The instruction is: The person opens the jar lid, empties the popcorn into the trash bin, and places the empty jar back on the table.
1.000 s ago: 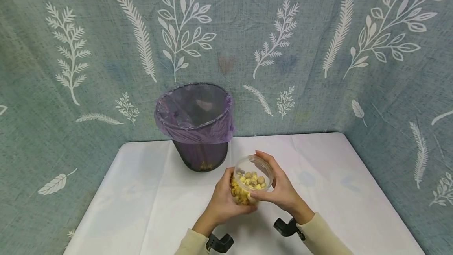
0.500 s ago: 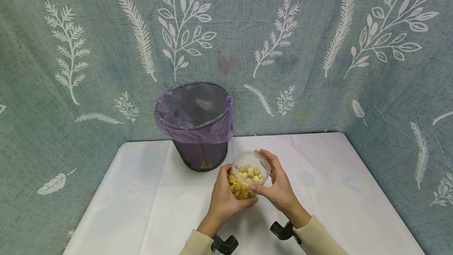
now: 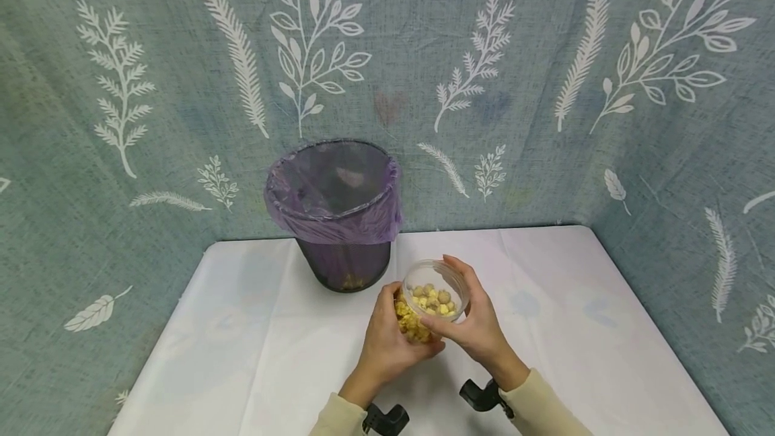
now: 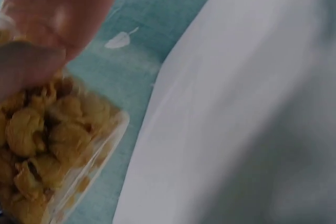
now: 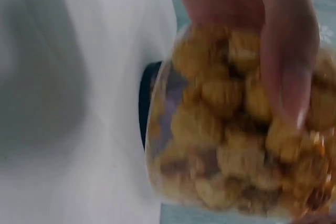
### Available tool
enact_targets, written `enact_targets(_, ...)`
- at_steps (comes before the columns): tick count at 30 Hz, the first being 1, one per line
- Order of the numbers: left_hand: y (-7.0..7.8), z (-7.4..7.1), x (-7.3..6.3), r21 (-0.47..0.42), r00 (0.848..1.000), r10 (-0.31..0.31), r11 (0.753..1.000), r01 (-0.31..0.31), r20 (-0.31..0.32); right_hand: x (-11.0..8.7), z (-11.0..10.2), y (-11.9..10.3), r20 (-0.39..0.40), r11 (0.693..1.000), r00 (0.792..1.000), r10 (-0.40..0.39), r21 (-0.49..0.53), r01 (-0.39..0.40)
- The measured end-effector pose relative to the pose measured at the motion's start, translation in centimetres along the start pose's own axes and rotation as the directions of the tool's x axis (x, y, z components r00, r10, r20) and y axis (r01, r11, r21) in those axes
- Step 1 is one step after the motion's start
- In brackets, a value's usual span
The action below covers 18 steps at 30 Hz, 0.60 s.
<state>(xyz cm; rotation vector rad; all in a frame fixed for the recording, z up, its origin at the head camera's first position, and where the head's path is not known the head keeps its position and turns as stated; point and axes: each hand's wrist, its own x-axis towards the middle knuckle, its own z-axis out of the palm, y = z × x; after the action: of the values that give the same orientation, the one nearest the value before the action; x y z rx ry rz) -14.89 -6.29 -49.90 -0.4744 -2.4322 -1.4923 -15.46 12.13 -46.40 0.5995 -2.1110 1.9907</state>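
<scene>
Both hands hold a clear plastic jar of popcorn [image 3: 414, 323] above the table, its round see-through top tilted toward the head camera. My left hand [image 3: 387, 348] grips the jar's body from the left and below. With fingers and thumb spread around the top edge, my right hand [image 3: 484, 328] grips it from the right. Yellow-brown popcorn pieces [image 4: 68, 135] show through the flat wall in the left wrist view. In the right wrist view the jar [image 5: 220, 129] fills much of the picture, a thumb [image 5: 294, 85] lying across its side.
A dark waste bin [image 3: 348, 264] lined with a purple bag [image 3: 375, 221] stands at the back of the white-covered table [image 3: 242, 355], beyond the jar to the left. Leaf-patterned green cloth [image 3: 387, 99] hangs behind and at both sides.
The jar has moved a little away from the body, then slightly back to the right. The right wrist has shifted slightly left, and its thumb sits higher along the jar's top edge.
</scene>
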Motion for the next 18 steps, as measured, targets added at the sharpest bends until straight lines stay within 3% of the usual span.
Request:
enact_targets(4,-0.2,-0.9,0.3,-0.098,0.994,0.027,0.995,-0.017,0.103,0.2,-1.0,-0.2,0.092,0.999,0.995,-0.034,0.008,0.033)
enact_targets(10,-0.4,-2.2,0.7,-0.209,0.97,0.071,0.978,-0.021,0.234,0.5,-2.1,-0.7,0.211,0.996,0.974,-0.084,0.035,0.079)
enact_targets(18,-0.7,-2.6,0.7,-0.255,0.954,0.053,0.966,0.025,0.295,0.8,-2.7,-1.0,0.232,0.995,0.967,-0.101,0.036,0.095)
